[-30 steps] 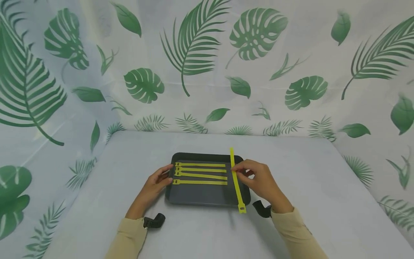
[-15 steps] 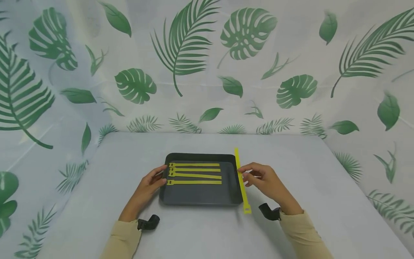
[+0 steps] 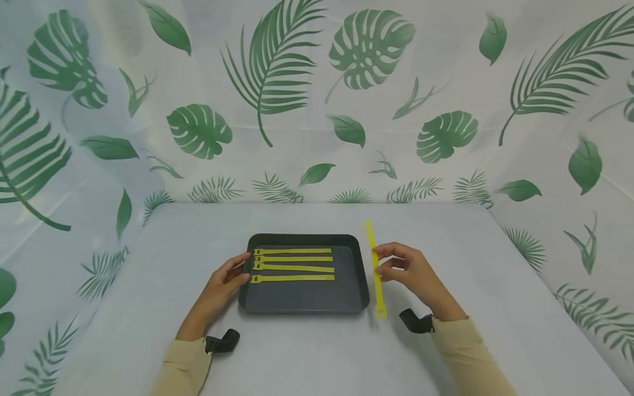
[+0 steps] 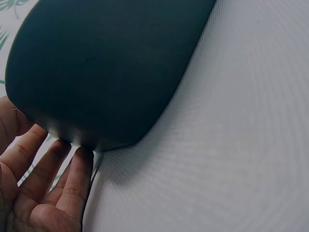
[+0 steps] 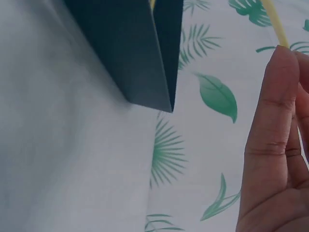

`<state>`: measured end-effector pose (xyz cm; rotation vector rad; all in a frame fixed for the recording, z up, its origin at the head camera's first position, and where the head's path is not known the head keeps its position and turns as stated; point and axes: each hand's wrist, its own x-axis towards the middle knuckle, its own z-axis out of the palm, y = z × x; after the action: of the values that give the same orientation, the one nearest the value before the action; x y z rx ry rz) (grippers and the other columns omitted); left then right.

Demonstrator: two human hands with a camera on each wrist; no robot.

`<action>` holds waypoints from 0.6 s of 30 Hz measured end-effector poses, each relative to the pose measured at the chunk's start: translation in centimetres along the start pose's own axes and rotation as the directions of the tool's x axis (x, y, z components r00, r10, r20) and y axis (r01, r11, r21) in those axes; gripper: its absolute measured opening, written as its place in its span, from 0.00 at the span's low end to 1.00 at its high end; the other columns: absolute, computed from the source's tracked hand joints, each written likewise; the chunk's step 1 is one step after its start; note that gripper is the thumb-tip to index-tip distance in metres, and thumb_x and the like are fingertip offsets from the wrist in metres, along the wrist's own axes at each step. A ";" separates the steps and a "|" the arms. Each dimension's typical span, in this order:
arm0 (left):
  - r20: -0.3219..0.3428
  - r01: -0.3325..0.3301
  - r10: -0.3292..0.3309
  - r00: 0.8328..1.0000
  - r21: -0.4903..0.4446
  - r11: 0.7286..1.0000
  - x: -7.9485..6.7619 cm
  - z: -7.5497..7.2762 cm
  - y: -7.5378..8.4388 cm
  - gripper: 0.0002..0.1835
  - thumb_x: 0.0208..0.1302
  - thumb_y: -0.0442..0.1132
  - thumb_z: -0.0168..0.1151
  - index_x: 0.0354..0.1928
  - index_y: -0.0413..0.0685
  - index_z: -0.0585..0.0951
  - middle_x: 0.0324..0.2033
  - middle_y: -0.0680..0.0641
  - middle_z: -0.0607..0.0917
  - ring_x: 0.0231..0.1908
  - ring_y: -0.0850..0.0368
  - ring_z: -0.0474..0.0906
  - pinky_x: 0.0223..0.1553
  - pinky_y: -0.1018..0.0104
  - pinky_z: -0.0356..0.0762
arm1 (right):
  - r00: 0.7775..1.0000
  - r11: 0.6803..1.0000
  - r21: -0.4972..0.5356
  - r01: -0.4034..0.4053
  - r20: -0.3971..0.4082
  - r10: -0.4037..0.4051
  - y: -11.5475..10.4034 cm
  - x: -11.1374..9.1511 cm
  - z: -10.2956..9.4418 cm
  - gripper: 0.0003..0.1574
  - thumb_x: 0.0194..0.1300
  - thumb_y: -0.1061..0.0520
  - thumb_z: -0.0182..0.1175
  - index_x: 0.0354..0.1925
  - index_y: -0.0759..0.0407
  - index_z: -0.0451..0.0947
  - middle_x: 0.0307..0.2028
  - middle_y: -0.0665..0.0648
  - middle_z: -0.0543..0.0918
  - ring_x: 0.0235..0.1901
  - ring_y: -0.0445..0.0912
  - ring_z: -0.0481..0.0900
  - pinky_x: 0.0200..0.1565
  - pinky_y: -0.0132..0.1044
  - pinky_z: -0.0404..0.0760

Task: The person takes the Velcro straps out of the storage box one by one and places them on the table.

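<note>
In the head view, a dark grey rectangular tray (image 3: 302, 297) stands on the table, with several yellow hook-and-loop cable ties (image 3: 293, 259) lying side by side in it, slotted heads to the left. My left hand (image 3: 224, 281) grips the tray's left end; the left wrist view has fingertips (image 4: 83, 157) against the tray's outer side (image 4: 106, 67). Right of the tray, my right hand (image 3: 405, 269) pinches another yellow cable tie (image 3: 378, 291) between thumb and fingers. This tie hangs lengthwise away from me, slotted head nearest. In the right wrist view only a piece of the held tie (image 5: 275, 21) shows.
A white cloth covers the table (image 3: 317, 357). Behind and at both sides hangs a white curtain (image 3: 297, 159) printed with green leaves. Each wrist carries a black camera mount, the left (image 3: 223, 342) and the right (image 3: 416, 322).
My right hand has moved right with the yellow cable tie, from over the tray's right end to beside it. My left hand stays at the tray's left end. The head view has shifted slightly.
</note>
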<state>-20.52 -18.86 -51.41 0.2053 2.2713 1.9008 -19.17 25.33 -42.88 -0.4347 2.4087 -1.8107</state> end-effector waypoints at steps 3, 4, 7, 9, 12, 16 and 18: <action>0.000 0.011 -0.011 1.000 0.010 1.000 0.0 0.0 0.0 0.31 0.82 0.35 0.60 0.82 0.38 0.65 0.81 0.35 0.64 0.80 0.34 0.61 0.69 0.71 0.71 | 0.999 0.999 0.018 -0.045 -0.002 0.045 0.4 0.3 -0.6 0.29 0.69 0.73 0.67 0.66 0.80 0.73 0.48 0.58 0.82 0.39 0.42 0.88 0.42 0.38 0.91; -0.001 0.011 -0.011 1.000 0.008 1.000 0.0 0.0 0.0 0.31 0.82 0.35 0.60 0.81 0.38 0.65 0.81 0.35 0.64 0.80 0.34 0.61 0.68 0.72 0.71 | 0.998 0.998 0.023 -0.057 -0.002 0.057 0.6 0.4 -0.8 0.31 0.70 0.72 0.66 0.68 0.79 0.72 0.48 0.58 0.81 0.39 0.42 0.88 0.42 0.38 0.91; 0.007 0.001 -0.001 1.000 0.001 1.000 0.0 -0.1 -0.1 0.32 0.82 0.35 0.60 0.81 0.37 0.65 0.81 0.33 0.64 0.80 0.33 0.61 0.65 0.76 0.71 | 0.996 0.996 0.037 -0.085 -0.002 0.085 1.4 0.8 -1.4 0.33 0.70 0.71 0.67 0.70 0.78 0.71 0.48 0.58 0.81 0.39 0.42 0.87 0.43 0.39 0.91; 0.008 -0.008 0.008 1.000 -0.006 1.000 0.0 -0.1 -0.2 0.31 0.82 0.34 0.60 0.81 0.37 0.65 0.81 0.33 0.64 0.79 0.33 0.62 0.63 0.79 0.72 | 0.995 0.994 0.049 -0.100 0.004 0.099 2.0 1.0 -1.7 0.34 0.71 0.71 0.67 0.71 0.78 0.70 0.48 0.59 0.81 0.39 0.42 0.88 0.43 0.39 0.91; 0.006 -0.011 0.011 1.000 -0.010 1.000 0.1 -0.1 -0.3 0.31 0.82 0.34 0.60 0.81 0.37 0.65 0.81 0.33 0.64 0.79 0.33 0.62 0.61 0.81 0.72 | 0.992 0.990 0.061 -0.129 0.025 0.127 2.9 1.4 -1.9 0.36 0.71 0.70 0.67 0.72 0.77 0.69 0.49 0.62 0.81 0.41 0.43 0.88 0.45 0.39 0.91; 0.007 -0.006 0.006 1.000 -0.006 1.000 0.0 -0.1 -0.3 0.31 0.82 0.34 0.60 0.81 0.37 0.65 0.81 0.32 0.64 0.79 0.33 0.62 0.62 0.79 0.73 | 0.977 0.977 0.050 -0.206 0.068 0.202 3.6 1.9 -2.0 0.37 0.71 0.68 0.67 0.73 0.76 0.69 0.50 0.64 0.79 0.42 0.45 0.87 0.48 0.40 0.90; 0.005 0.001 -0.001 1.000 -0.002 1.000 0.0 0.0 -0.2 0.31 0.82 0.34 0.59 0.82 0.37 0.65 0.81 0.33 0.64 0.79 0.33 0.62 0.63 0.78 0.73 | 0.966 0.967 0.034 -0.251 0.073 0.248 3.8 2.1 -1.8 0.37 0.71 0.67 0.68 0.73 0.74 0.69 0.50 0.64 0.80 0.42 0.47 0.86 0.48 0.40 0.90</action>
<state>-20.55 -18.88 -51.59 0.2088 2.2663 1.8994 -22.25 27.37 -45.76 -0.1753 2.2568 -1.7063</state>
